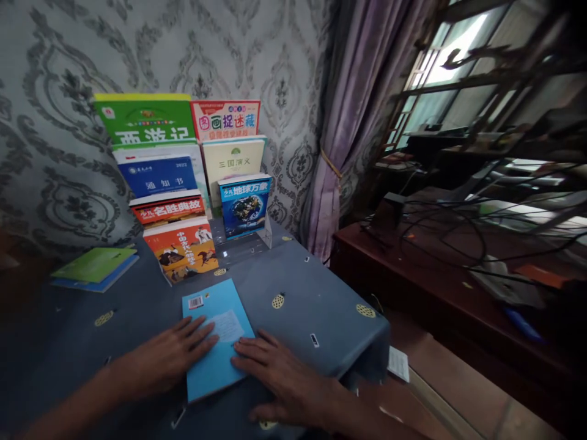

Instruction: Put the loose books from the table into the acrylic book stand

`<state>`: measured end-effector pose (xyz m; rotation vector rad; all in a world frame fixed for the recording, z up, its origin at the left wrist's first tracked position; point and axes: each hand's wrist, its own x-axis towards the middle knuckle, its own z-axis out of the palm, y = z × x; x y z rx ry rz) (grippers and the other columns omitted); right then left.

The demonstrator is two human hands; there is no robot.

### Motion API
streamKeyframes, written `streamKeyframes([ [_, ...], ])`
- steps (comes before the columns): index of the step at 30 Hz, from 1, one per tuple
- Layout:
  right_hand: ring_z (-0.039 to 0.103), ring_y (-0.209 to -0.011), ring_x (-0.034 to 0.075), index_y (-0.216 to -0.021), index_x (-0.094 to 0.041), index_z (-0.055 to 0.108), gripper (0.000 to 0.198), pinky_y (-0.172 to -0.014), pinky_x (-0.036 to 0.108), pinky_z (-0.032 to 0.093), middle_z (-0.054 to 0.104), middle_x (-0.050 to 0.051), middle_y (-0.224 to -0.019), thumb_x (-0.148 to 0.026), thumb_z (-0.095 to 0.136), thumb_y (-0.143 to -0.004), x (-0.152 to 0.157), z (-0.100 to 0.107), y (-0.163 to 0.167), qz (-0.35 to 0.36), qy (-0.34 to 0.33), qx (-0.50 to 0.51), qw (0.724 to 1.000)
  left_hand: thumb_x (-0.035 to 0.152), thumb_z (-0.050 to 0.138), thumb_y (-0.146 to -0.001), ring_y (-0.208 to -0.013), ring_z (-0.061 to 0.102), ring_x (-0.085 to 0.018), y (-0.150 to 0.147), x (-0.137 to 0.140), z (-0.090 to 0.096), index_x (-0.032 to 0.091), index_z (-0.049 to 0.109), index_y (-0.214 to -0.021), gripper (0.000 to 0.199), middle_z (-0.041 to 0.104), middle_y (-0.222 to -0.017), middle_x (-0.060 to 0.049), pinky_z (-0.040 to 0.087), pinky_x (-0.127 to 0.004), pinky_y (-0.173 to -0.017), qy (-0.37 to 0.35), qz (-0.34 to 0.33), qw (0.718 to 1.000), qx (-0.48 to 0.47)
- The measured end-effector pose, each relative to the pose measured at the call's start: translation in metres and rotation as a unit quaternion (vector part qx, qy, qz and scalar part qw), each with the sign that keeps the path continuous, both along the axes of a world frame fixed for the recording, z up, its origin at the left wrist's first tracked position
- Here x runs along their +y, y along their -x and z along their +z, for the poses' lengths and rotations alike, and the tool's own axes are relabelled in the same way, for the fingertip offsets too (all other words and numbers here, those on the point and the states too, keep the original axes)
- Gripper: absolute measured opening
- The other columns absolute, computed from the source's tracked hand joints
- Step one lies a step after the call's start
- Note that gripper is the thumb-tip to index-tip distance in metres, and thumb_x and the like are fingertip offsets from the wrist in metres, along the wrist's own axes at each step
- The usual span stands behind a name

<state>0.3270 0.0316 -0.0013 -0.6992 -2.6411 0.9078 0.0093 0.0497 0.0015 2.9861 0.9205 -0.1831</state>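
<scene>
Surface [316, 293] draped in a grey-blue cloth printed with small yellow pineapple motifs, its right front corner hanging over the edge, seen from the head camera looking down and forward. Light blue booklet [215, 339] lies flat on the cloth near the front edge, back cover up, with a barcode label at its upper left corner and a pale text panel near its middle. Left hand [172, 354] rests palm down with fingers spread, fingertips lying on the booklet's left half; its grip is apart and flat, clamped on nothing. Right hand [279, 370] likewise lies flat and apart, fingertips touching the booklet's lower right edge, the rest of the hand on the cloth. Behind the booklet, a tiered display of books [183, 177] stands against the wall in two columns, covers facing forward, with a green-covered book [147, 119] at top left and a blue globe-covered book [244, 205] at lower right; the stand's clear plastic base shows just in front of the right column. Well apart to the left, a green booklet [94, 264] lies on a blue one. Grey damask wallpaper [55, 73] covers the wall behind. A mauve curtain [348, 122], tied back with a cord, hangs to the right, beside a barred window [440, 67] and a dark wooden desk [413, 269] strewn with cables
</scene>
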Motion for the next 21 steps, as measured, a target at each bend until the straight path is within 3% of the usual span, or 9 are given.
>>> streamKeyframes([
  [3, 0.042, -0.143, 0.023, -0.148, -0.029, 0.044, 0.066, -0.123, 0.046, 0.025, 0.050, 0.010, -0.151, -0.048, 0.065, -0.089, 0.008, 0.001, -0.006, -0.013, 0.020, 0.052, 0.998, 0.020, 0.051, -0.094, -0.135, 0.051, -0.024, 0.012, 0.010, -0.007, 0.034, 0.043, -0.148, 0.056, 0.056, -0.145, -0.005, 0.044, -0.043, -0.112, -0.010, 0.047, 0.993, -0.106],
  [8, 0.056, -0.130, 0.023, -0.134, -0.031, 0.060, 0.057, -0.112, 0.044, 0.042, 0.064, 0.006, -0.135, -0.048, 0.074, -0.081, 0.034, -0.007, -0.007, -0.035, 0.092, 0.180, 0.979, 0.047, 0.049, -0.096, -0.117, 0.066, -0.025, 0.015, 0.023, -0.014, 0.038, 0.066, -0.126, 0.035, 0.072, -0.123, -0.002, 0.049, -0.042, -0.107, 0.023, 0.121, 0.947, -0.297],
  [11, 0.063, -0.120, 0.021, -0.125, -0.027, 0.066, 0.049, -0.104, 0.040, 0.048, 0.069, 0.007, -0.126, -0.043, 0.076, -0.080, 0.055, -0.008, 0.003, -0.026, 0.123, 0.269, 0.955, 0.060, 0.047, -0.093, -0.111, 0.069, -0.029, 0.006, 0.026, -0.009, 0.033, 0.074, -0.112, 0.043, 0.075, -0.114, -0.004, 0.047, -0.048, -0.108, 0.059, 0.191, 0.903, -0.381],
  [14, 0.064, -0.118, 0.021, -0.122, -0.024, 0.068, 0.040, -0.104, 0.038, 0.048, 0.070, 0.007, -0.124, -0.036, 0.071, -0.083, 0.076, -0.008, 0.021, -0.043, 0.118, 0.279, 0.952, 0.072, 0.046, -0.086, -0.109, 0.068, -0.034, -0.004, 0.028, -0.001, 0.026, 0.078, -0.097, 0.057, 0.077, -0.105, -0.008, 0.049, -0.052, -0.105, 0.073, 0.272, 0.844, -0.457],
  [18, 0.069, -0.089, 0.019, -0.105, -0.020, 0.073, 0.027, -0.086, 0.035, 0.054, 0.074, 0.004, -0.099, -0.039, 0.065, -0.087, 0.105, -0.016, 0.054, -0.098, 0.136, 0.288, 0.943, 0.076, 0.046, -0.083, -0.101, 0.069, -0.032, -0.013, 0.033, 0.007, 0.021, 0.072, -0.087, 0.062, 0.076, -0.094, -0.007, 0.055, -0.047, -0.094, 0.026, 0.384, 0.765, -0.517],
  [21, 0.066, -0.085, 0.019, -0.098, -0.019, 0.071, 0.031, -0.084, 0.034, 0.055, 0.072, 0.001, -0.091, -0.047, 0.066, -0.086, 0.120, -0.024, 0.074, -0.103, 0.160, 0.339, 0.921, 0.076, 0.044, -0.084, -0.093, 0.069, -0.030, -0.017, 0.031, 0.005, 0.020, 0.066, -0.091, 0.060, 0.074, -0.090, -0.007, 0.058, -0.042, -0.083, -0.056, 0.414, 0.756, -0.504],
])
